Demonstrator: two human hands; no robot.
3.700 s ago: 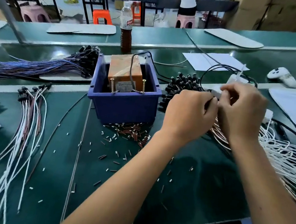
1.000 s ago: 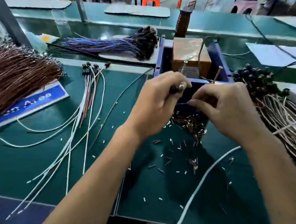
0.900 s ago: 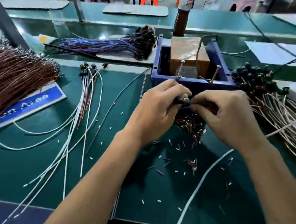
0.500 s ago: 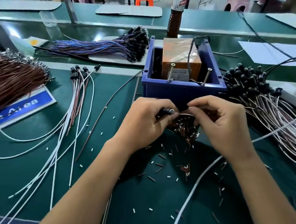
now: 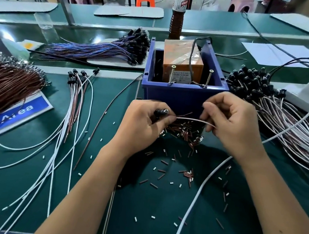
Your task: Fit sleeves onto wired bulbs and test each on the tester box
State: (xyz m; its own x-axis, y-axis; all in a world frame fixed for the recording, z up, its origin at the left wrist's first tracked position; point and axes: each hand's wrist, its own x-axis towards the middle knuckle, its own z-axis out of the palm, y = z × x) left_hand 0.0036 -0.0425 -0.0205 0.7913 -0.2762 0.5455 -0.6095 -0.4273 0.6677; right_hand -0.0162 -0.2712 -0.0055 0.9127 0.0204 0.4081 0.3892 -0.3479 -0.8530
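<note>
Before the blue plastic tester box (image 5: 181, 98), over the green mat (image 5: 23, 178), we see our left hand (image 5: 140, 126) pinching a small black-based bulb (image 5: 162, 111), while our right hand (image 5: 233, 125) pinches its white wire (image 5: 192, 120) above the scattered brown sleeves (image 5: 185, 133)

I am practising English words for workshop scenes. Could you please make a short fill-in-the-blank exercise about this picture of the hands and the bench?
1. The left hand grips a small black ____.
2. The right hand pinches a thin ____ wire.
3. The orange tester box sits inside a ____ bin.
4. A bottle stands ____ the bin.

Missing words: bulb; white; blue; behind
</note>
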